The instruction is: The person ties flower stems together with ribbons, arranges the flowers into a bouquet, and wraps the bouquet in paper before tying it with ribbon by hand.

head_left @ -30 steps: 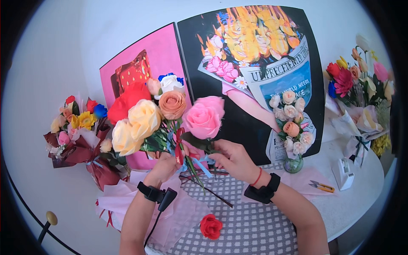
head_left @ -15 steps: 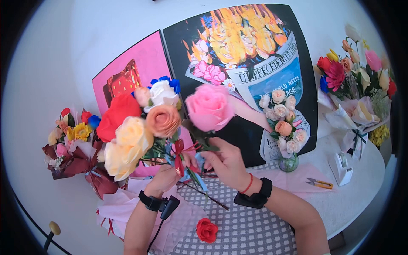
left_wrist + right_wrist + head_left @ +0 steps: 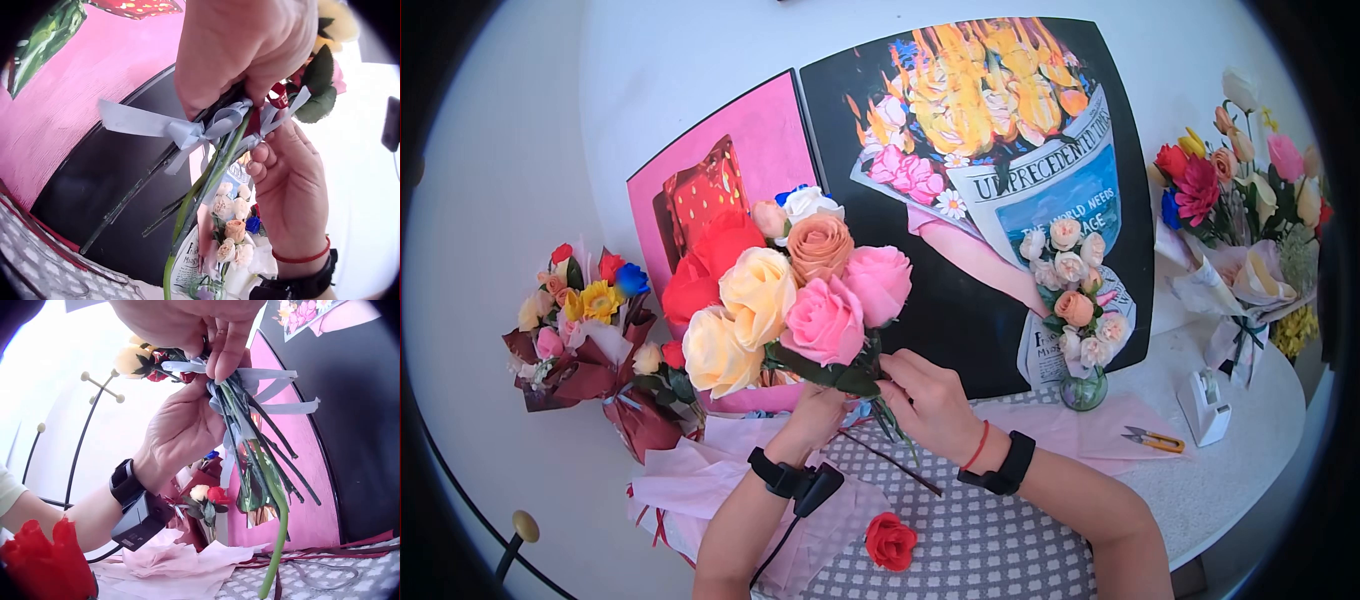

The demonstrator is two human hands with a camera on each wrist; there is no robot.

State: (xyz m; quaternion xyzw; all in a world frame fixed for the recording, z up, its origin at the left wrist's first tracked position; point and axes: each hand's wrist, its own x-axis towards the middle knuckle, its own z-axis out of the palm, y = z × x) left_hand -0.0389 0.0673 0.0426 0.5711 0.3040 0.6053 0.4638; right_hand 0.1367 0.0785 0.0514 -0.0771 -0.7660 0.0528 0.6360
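A bouquet of artificial roses stands raised over the table in the head view. My left hand [image 3: 818,412] grips its gathered stems [image 3: 244,437], with pale blue ribbon [image 3: 187,132] tied in bows around them. On the right of the bouquet sit a pink rose [image 3: 825,322] and a second pink rose [image 3: 878,285], next to cream roses [image 3: 755,295], red roses [image 3: 725,240] and a brown-orange rose [image 3: 820,248]. My right hand [image 3: 935,405] pinches a pink rose's stem just under the heads, against the bundle. A bright green stem [image 3: 278,531] hangs below the others.
A loose red rose head [image 3: 890,542] lies on the checked cloth [image 3: 990,530]. Pink wrapping paper [image 3: 730,470] is at left; snips [image 3: 1155,440], a tape dispenser [image 3: 1205,408] and a glass vase [image 3: 1084,390] are at right. Wrapped bouquets flank two paintings.
My right hand has brought the pink rose leftward against the bouquet, where two pink heads now show. The red lettered ribbon in front is now hidden in the head view.
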